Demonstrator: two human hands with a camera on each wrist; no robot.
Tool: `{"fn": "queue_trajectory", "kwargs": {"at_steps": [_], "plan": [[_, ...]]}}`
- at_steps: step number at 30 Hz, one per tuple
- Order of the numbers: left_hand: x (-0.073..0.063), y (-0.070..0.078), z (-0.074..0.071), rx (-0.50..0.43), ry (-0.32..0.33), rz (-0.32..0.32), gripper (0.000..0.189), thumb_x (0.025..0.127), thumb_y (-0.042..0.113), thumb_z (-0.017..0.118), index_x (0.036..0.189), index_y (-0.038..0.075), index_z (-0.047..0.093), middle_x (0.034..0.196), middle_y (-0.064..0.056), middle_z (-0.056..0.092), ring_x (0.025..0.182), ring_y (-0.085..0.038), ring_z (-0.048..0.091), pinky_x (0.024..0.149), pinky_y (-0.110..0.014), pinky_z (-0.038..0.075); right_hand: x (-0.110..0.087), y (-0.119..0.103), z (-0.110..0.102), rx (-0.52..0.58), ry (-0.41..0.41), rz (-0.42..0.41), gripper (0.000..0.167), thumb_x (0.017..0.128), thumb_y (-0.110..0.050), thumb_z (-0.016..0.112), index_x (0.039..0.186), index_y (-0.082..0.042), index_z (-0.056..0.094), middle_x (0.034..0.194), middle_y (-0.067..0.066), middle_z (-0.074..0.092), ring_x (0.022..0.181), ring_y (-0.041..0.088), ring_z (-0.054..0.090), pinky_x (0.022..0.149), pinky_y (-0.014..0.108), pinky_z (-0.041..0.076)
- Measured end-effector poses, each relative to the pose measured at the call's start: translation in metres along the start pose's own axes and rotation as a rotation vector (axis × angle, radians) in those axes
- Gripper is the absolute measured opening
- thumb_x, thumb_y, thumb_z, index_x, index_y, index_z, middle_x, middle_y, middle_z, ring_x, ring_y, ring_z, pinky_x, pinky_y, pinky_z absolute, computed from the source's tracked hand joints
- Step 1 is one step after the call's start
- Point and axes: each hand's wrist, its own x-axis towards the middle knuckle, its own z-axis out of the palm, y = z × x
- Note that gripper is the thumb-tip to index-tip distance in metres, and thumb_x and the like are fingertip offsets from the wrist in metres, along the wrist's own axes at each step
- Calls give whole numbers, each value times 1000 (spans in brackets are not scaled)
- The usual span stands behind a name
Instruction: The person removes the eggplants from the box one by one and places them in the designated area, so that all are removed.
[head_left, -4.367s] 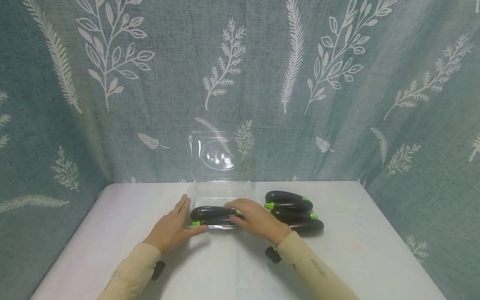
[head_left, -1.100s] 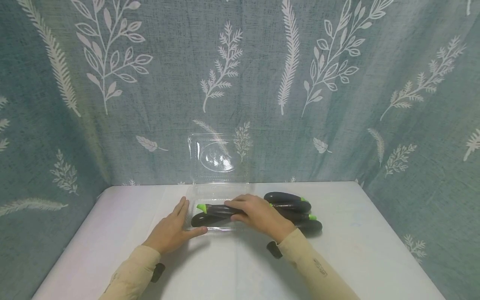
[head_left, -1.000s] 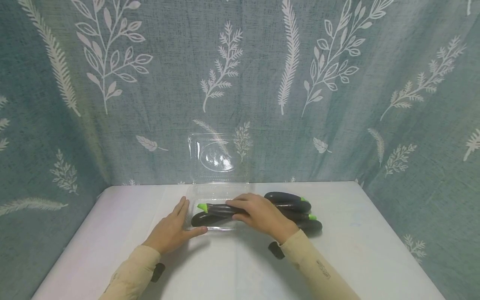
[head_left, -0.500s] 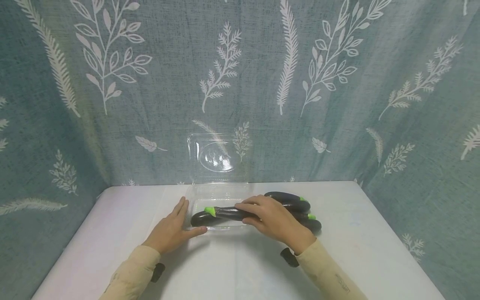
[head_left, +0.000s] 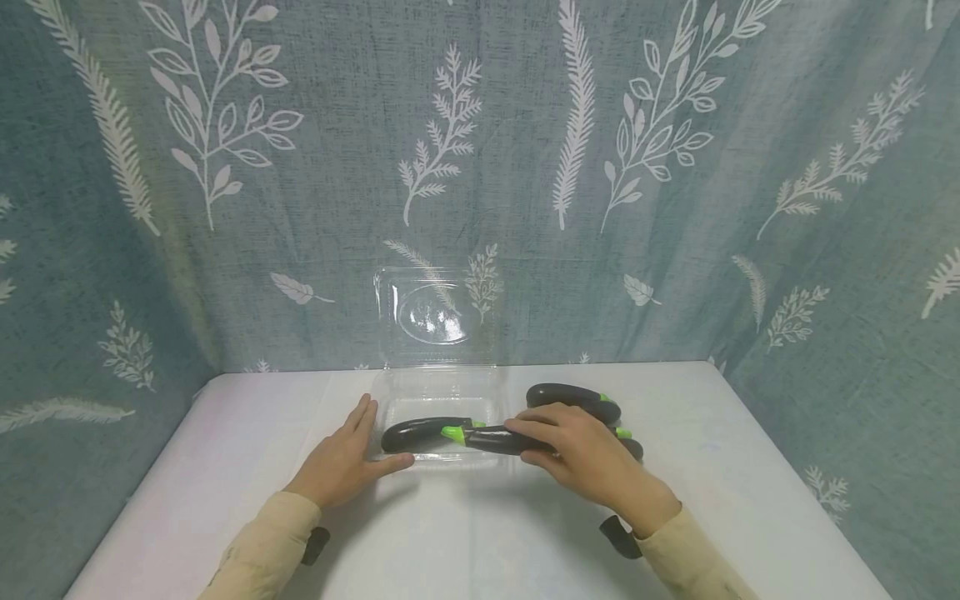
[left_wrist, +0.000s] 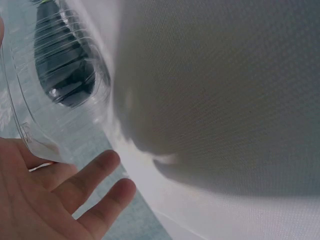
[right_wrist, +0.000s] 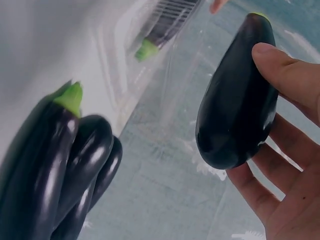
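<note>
My right hand (head_left: 592, 454) grips a dark purple eggplant (head_left: 498, 439) by its rounded end, its green stem toward the left. In the right wrist view, thumb and fingers are around this eggplant (right_wrist: 235, 100), which is lifted off the table. Another eggplant (head_left: 420, 433) lies along the front of a clear plastic clamshell container (head_left: 442, 408), whose lid (head_left: 390, 304) stands up at the back. My left hand (head_left: 345, 458) rests at the container's front left corner, with straight fingers along its left wall and thumb at the front rim. The left wrist view shows fingertips touching the rim.
A group of eggplants (head_left: 562, 392) lies right of the container, partly hidden behind my right hand; several show in the right wrist view. A white cloth covers the table (head_left: 225, 467). Teal leaf-patterned curtain (head_left: 330, 208) stands behind and at both sides.
Two eggplants lay in the container earlier. My right hand has lifted one out and carried it right and toward me, past the container's right side. My left hand has stayed put.
</note>
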Motion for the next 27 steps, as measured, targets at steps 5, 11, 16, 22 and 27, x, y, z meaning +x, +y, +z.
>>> {"fn": "queue_trajectory", "kwargs": {"at_steps": [5, 11, 16, 22, 27], "plan": [[0, 0, 1, 0, 1, -2, 121, 85, 81, 54, 158, -8, 18, 165, -26, 16, 131, -54, 47, 104, -64, 41, -10, 10, -7, 15, 46, 2, 49, 85, -25, 84, 132, -24, 69, 127, -2, 67, 117, 22, 63, 95, 42, 54], [0, 0, 2, -3, -9, -12, 123, 83, 83, 53, 159, -7, 16, 165, -26, 15, 133, -55, 44, 104, -66, 40, -25, 23, -10, 12, 69, 23, 51, 84, -23, 85, 132, -23, 69, 128, 0, 67, 118, 23, 63, 96, 45, 53], [0, 0, 2, 1, -13, -11, 122, 84, 82, 53, 159, -7, 16, 165, -26, 15, 132, -55, 44, 104, -66, 41, -39, 31, -11, -4, 95, 20, 49, 83, -21, 85, 130, -18, 70, 127, 3, 67, 116, 24, 64, 94, 46, 54], [-2, 2, 0, 1, -21, -9, 121, 85, 82, 53, 159, -7, 16, 165, -27, 15, 132, -55, 45, 104, -65, 41, -57, 37, -12, -46, 83, 36, 48, 82, -21, 86, 128, -17, 70, 124, 3, 68, 111, 25, 66, 91, 46, 55], [-1, 3, -2, -1, -23, -17, 121, 85, 82, 53, 159, -6, 16, 165, -26, 14, 133, -54, 44, 105, -66, 40, -69, 40, -11, -68, 77, 40, 50, 79, -19, 88, 126, -15, 71, 122, 5, 69, 107, 27, 67, 89, 46, 56]]}}
